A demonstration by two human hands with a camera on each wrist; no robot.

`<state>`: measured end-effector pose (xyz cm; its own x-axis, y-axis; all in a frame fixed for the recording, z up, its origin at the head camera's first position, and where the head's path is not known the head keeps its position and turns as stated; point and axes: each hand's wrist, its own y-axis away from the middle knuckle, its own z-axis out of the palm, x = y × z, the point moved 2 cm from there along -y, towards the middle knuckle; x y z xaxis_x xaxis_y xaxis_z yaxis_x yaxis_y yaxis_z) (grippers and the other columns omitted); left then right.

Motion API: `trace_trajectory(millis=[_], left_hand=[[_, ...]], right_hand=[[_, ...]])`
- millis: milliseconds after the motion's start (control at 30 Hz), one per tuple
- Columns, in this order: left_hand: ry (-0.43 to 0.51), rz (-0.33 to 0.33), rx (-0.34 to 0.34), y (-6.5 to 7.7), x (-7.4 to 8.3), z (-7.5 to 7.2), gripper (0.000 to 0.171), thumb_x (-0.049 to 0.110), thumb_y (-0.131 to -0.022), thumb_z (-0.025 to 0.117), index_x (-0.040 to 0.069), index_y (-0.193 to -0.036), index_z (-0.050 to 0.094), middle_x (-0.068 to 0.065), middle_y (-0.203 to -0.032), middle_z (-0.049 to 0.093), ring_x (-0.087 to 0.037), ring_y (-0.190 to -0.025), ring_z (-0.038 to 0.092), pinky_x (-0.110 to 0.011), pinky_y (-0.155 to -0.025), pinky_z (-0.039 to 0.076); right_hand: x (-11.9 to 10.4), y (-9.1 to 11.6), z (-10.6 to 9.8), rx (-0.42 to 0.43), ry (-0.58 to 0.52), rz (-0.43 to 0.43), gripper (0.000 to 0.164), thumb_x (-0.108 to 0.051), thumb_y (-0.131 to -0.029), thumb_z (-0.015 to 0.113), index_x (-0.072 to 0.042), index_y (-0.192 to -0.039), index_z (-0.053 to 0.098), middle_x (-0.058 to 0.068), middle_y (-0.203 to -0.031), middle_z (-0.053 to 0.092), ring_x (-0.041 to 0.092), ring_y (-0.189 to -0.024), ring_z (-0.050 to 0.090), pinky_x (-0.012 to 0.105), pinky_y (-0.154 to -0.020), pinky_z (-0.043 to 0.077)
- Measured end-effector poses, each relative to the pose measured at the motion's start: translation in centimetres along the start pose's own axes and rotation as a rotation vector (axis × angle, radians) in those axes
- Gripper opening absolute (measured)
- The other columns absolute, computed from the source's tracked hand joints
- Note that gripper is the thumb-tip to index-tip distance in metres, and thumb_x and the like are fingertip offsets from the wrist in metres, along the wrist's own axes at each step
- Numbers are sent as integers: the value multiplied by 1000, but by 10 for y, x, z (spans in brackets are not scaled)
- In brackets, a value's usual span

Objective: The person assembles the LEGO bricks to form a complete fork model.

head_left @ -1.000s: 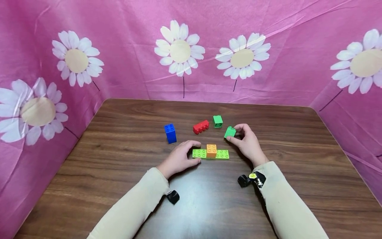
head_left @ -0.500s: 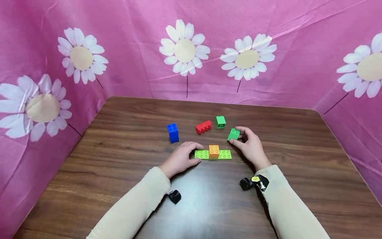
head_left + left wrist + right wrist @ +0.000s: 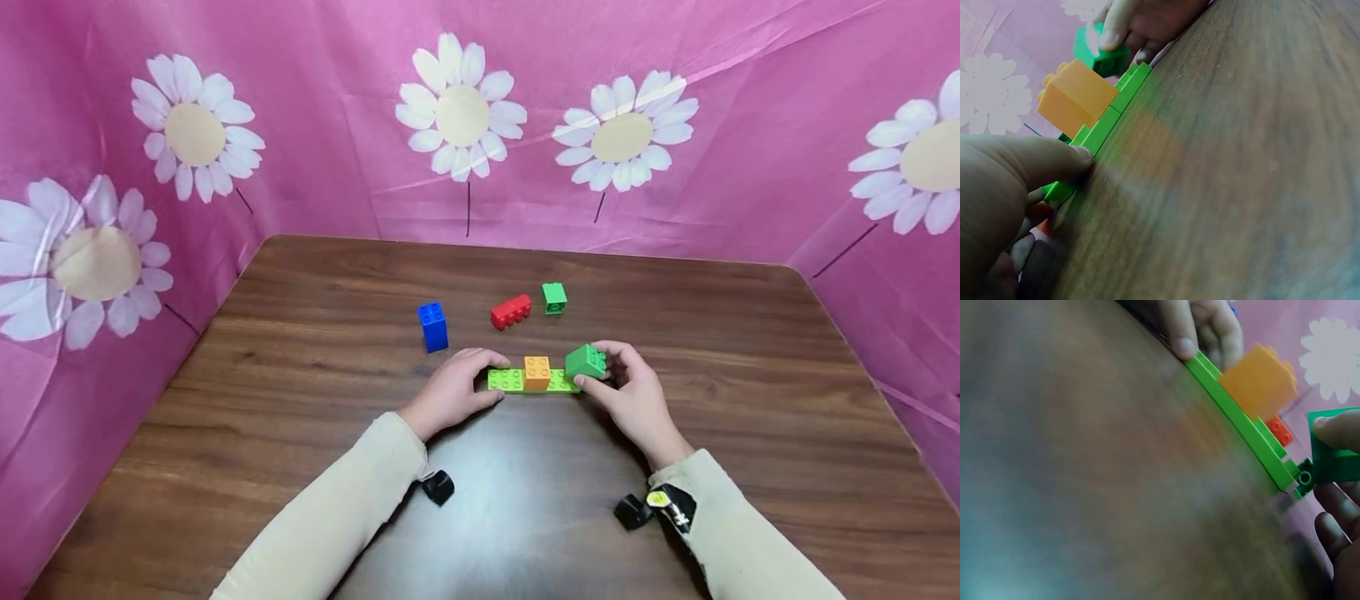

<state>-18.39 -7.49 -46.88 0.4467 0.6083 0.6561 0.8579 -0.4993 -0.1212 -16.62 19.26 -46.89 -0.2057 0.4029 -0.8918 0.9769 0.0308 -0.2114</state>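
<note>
A long light green studded building plate (image 3: 506, 380) lies flat on the table. My left hand (image 3: 453, 390) pinches its left end, thumb on the near side and fingers on the far side. An orange brick (image 3: 536, 373) sits on the plate's middle, studs up. Between thumb and fingers, my right hand (image 3: 637, 400) holds a green brick (image 3: 583, 361). That brick is tilted, its studs to the right, over the plate's right end. In the right wrist view the held green brick (image 3: 1329, 465) appears raised and apart from the plate (image 3: 1241, 425).
Behind the plate, a blue brick (image 3: 432, 327) stands upright at the left. A red brick (image 3: 511, 312) lies on its side farther back, with a second green brick (image 3: 554, 298) to its right. A pink flowered cloth (image 3: 337, 125) hangs around the wooden table (image 3: 300, 300).
The right hand has brought the green brick toward me, from behind the plate to over its right end, and tilted it. The left hand has stayed on the plate's left end.
</note>
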Motion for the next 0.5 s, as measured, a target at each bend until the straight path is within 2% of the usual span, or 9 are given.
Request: trace_trajectory(millis=[67, 233, 400, 500], left_hand=[[-1, 3, 2, -1, 1, -2, 39, 17, -89, 78, 13, -124, 65, -2, -127, 66, -24, -127, 54, -41, -110, 40], [2, -4, -14, 1, 0, 0, 39, 18, -89, 78, 13, -125, 65, -1, -128, 65, -23, -127, 53, -40, -110, 40], [6, 12, 9, 1, -1, 1, 38, 17, -89, 78, 13, -124, 65, -1, -127, 66, -22, -126, 55, -40, -108, 41], [1, 16, 15, 1, 0, 0, 37, 17, -88, 79, 13, -123, 66, -1, -126, 67, -22, -125, 56, -39, -108, 42]], right_hand=[[2, 6, -1, -7, -13, 0, 47, -6, -85, 80, -4, -127, 59, 11, -107, 65, 9, -91, 60, 16, -76, 49], [4, 17, -1, -46, 23, -10, 47, -9, -85, 81, -7, -128, 62, 9, -105, 67, 9, -90, 62, 18, -74, 50], [3, 18, -2, -60, 77, -43, 48, -9, -83, 83, -13, -126, 64, 7, -100, 69, 13, -87, 62, 19, -72, 50], [1, 17, -2, -63, 114, -76, 50, -8, -81, 84, -15, -127, 66, 3, -103, 68, 14, -86, 61, 19, -72, 49]])
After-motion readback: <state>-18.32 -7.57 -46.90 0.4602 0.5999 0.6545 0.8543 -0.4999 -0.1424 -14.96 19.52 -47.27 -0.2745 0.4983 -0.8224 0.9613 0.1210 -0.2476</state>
